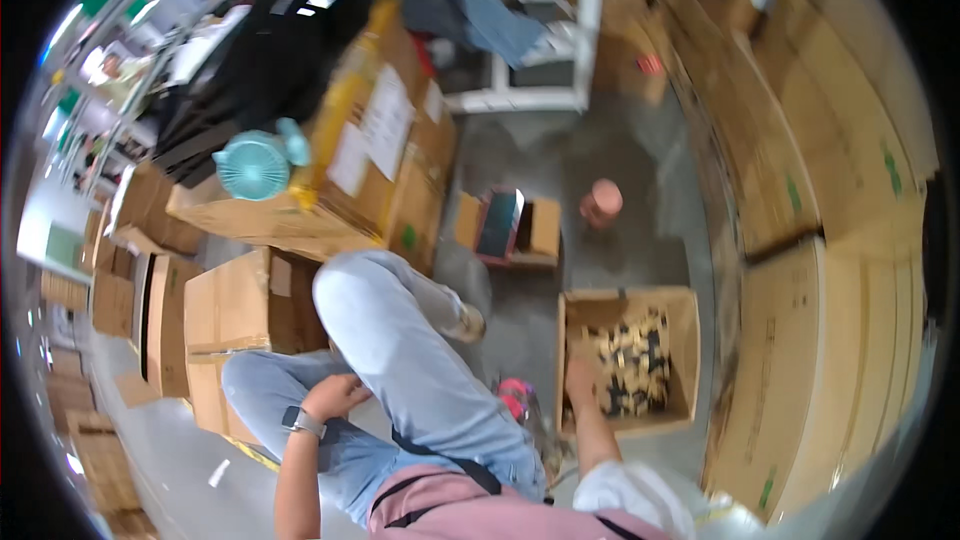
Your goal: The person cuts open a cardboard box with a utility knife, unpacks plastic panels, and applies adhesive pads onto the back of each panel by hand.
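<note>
Fingers (357, 396) of the left hand (335, 396) bend inward over the lap; whether they pinch anything cannot be told. To the right, the right hand (582, 381) is inside the open carton (684, 360), near its left wall, beside black-and-tan pieces (635, 365); its fingers are too blurred to read. The step appears to be reaching for pieces; the next move would call for a fingertip grip.

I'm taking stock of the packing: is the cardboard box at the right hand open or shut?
Open: nothing covers the cardboard box from above; black and tan pieces show inside, and the right hand reaches in.
</note>
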`<state>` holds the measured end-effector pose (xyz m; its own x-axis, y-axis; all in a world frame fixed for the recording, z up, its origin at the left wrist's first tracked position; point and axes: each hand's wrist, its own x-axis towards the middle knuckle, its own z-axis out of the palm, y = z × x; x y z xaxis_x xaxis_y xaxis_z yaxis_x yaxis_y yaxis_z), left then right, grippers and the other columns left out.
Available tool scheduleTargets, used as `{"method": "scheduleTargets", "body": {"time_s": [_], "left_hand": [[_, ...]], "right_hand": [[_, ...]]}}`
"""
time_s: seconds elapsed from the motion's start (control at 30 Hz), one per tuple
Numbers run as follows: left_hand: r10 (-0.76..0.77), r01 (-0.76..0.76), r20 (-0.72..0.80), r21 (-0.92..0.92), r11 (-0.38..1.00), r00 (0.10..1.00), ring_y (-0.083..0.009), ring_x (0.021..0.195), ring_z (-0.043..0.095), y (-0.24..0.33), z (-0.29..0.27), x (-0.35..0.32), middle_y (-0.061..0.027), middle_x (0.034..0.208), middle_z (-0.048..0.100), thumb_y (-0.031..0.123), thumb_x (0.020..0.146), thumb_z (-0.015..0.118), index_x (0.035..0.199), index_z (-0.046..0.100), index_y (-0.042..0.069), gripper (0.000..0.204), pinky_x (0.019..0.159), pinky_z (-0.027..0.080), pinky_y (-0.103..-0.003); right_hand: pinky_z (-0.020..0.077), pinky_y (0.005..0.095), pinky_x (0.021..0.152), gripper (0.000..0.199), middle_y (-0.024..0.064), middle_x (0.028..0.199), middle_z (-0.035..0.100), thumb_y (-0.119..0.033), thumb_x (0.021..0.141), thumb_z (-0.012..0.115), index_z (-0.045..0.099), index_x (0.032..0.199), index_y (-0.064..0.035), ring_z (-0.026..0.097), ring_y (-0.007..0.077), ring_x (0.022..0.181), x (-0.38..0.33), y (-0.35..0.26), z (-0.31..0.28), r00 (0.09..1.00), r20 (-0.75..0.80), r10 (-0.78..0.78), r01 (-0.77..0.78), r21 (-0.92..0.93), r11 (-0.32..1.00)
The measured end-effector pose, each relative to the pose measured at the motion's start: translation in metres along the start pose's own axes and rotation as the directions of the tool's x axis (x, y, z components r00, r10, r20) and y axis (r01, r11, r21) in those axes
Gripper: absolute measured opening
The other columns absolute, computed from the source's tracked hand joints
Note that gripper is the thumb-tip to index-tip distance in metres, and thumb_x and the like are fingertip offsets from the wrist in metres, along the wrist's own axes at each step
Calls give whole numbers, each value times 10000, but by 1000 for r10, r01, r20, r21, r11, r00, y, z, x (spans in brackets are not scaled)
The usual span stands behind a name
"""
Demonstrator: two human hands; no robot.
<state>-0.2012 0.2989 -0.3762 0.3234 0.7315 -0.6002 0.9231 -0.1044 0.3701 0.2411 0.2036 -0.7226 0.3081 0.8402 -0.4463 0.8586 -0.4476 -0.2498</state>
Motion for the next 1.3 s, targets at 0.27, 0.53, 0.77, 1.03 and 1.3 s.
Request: {"method": "scheduleTargets", "body": {"time_s": [0.27, 0.53, 0.77, 1.03, 1.3], "left_hand": [[87, -85, -16, 103, 991, 996, -378, 841, 612, -23, 2, 0, -199, 900, 646, 420, 836, 524, 997, 638, 66, 405, 746, 491, -443], [33, -31, -135, 11, 999, 990, -355, 905, 612, -64, 3, 18, -178, 926, 652, 469, 824, 530, 984, 637, 77, 436, 755, 499, -442], [10, -20, 72, 144, 989, 997, -341, 859, 642, -46, 11, 19, -177, 906, 663, 482, 821, 515, 943, 663, 75, 450, 731, 518, -446], [157, -188, 448, 25, 982, 880, -343, 993, 584, -59, 68, 94, -184, 1080, 606, 450, 858, 507, 1121, 598, 73, 469, 816, 481, -441], [-48, 65, 117, -147, 987, 992, -340, 925, 609, -81, 38, 94, -183, 962, 638, 451, 828, 535, 1059, 620, 82, 443, 765, 487, -446]], "right_hand": [[505, 390, 682, 173, 202, 767, 647, -107, 723, 600, 658, 829, 16, 637, 340, 740, -15, 21, -28, 935, -185, 302, -180, 484, 856], [465, 287, 473, 112, 56, 594, 601, -96, 768, 604, 645, 770, 8, 584, 134, 501, 63, -16, -143, 820, -555, 138, 284, 604, 745], [439, 275, 439, 70, 30, 579, 569, -59, 792, 565, 618, 754, -33, 553, 107, 474, 135, -205, -321, 754, -637, -160, 534, 453, 714], [412, 446, 891, 370, 168, 1118, 545, -190, 831, 553, 481, 1169, -57, 499, 349, 1072, 278, -409, -617, 251, -884, -395, 539, -211, 816], [315, 407, 1042, 467, 157, 1329, 447, -232, 859, 484, 442, 1297, -78, 381, 325, 1259, 376, -498, -766, 89, -933, -348, 657, -208, 725]]}}
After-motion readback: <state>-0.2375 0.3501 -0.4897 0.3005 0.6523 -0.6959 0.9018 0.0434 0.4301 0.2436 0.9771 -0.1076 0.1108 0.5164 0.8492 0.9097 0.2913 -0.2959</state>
